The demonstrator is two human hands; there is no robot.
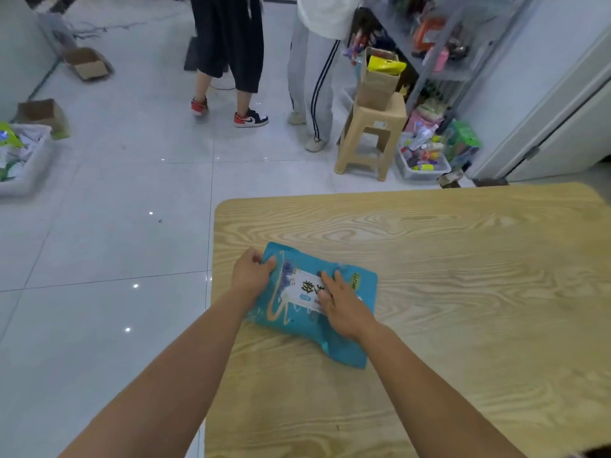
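Note:
A teal plastic bag [355, 292] with a white label lies flat on the wooden table [463, 276], near its left edge. My left hand [249, 272] grips the bag's far left corner, thumb on top and fingers curled round the edge. My right hand [340, 305] rests on the middle of the bag with fingers stretched out over the label, covering part of it.
Two people stand on the tiled floor beyond the table. A beige plastic stool [370, 133] carries a paper bag, next to a cluttered shelf [439, 54]. A bin of bottles [421, 157] sits below. A white bin [23, 160] and cardboard boxes [87, 62] lie at left.

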